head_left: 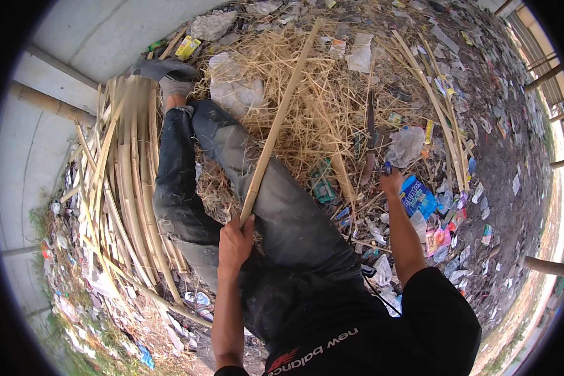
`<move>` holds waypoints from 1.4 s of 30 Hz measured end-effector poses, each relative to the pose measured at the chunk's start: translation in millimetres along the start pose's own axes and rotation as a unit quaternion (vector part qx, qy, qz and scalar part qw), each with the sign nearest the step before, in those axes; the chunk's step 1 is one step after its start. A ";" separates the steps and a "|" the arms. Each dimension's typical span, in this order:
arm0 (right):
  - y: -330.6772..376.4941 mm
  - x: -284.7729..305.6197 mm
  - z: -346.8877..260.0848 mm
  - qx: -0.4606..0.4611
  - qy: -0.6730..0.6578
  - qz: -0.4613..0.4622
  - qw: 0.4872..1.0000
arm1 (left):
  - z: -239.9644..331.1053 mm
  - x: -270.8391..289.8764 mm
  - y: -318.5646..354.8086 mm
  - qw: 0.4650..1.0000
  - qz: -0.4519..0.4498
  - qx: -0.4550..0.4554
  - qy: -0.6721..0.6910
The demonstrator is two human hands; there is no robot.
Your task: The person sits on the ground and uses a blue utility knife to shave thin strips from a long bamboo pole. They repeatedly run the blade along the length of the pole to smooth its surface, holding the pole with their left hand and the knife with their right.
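My left hand [234,241] is closed around the near end of a long pale bamboo strip [282,113], which slants up and away over my right knee toward the straw. My right hand [391,180] grips the handle of a long dark knife [370,135], whose blade points away and rests on the straw. My legs in dark jeans [276,207] stretch across the middle of the view. One foot in a grey sock rests on the bundle of strips.
A curved stack of split bamboo strips [122,182] lies at my left. Dry straw and shavings [319,100] cover the ground ahead. More bamboo strips [442,113] lie at the right among plastic wrappers and litter [432,213]. A concrete wall [75,56] stands at upper left.
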State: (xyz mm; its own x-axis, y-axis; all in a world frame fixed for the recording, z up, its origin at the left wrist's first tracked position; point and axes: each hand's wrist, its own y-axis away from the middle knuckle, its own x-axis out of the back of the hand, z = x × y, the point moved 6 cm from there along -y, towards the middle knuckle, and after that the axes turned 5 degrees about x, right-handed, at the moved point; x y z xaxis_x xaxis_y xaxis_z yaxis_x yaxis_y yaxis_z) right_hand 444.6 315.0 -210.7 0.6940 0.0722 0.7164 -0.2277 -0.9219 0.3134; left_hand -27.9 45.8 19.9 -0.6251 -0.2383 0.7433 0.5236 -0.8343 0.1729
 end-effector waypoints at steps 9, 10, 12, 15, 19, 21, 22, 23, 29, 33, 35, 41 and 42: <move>-21.4 -13.1 -29.6 0.092 0.257 -0.015 0.962 | -6.5 -3.8 -0.5 1.000 -0.006 0.015 -0.006; -22.9 -14.4 -26.4 0.074 0.258 -0.024 0.963 | -5.8 -3.2 -0.2 1.000 -0.006 0.017 -0.004; -23.9 -15.5 -25.6 0.097 0.247 -0.036 0.964 | -5.6 -2.5 0.6 1.000 -0.002 0.017 -0.002; -36.0 -9.2 -5.1 0.079 0.253 -0.061 0.962 | -4.2 -2.7 0.7 1.000 0.006 0.005 -0.003; -52.4 8.3 52.2 0.008 -0.016 -0.128 0.992 | -4.9 -7.6 -1.5 1.000 0.014 -0.021 -0.003; -32.0 2.7 42.3 -0.020 -0.142 -0.157 0.977 | -7.5 -4.6 1.7 1.000 0.022 -0.018 -0.014; -21.6 0.7 34.0 -0.035 -0.204 -0.171 0.963 | -7.1 -2.4 3.1 0.999 0.024 -0.014 -0.015; -19.7 4.0 36.7 -0.035 -0.209 -0.185 0.960 | -5.0 -2.2 1.9 1.000 0.023 -0.016 -0.012; -10.5 10.6 39.1 -0.020 -0.204 -0.212 0.956 | -2.4 -3.0 0.2 1.000 0.014 -0.009 0.008; -8.1 8.4 35.2 -0.024 -0.217 -0.207 0.954 | -4.0 -3.0 0.1 1.000 0.006 -0.007 0.000; -10.9 7.5 38.0 -0.021 -0.223 -0.205 0.953 | -2.6 -2.4 0.5 1.000 0.005 -0.010 -0.011; -28.6 18.2 48.8 0.026 -0.116 -0.124 0.985 | -3.8 -2.1 0.3 1.000 -0.004 0.007 -0.012; -34.4 27.9 47.3 0.060 -0.017 -0.076 0.995 | -4.0 -3.1 0.2 1.000 -0.007 0.009 -0.009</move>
State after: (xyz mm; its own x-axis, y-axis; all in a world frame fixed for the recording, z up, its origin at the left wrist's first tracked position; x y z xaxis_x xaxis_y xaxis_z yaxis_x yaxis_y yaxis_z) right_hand 504.1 330.7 -230.9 0.7377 0.2026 0.6440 -0.0368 -0.9404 0.3381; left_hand -28.1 44.4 15.1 -0.6220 -0.2167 0.7524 0.5249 -0.8285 0.1953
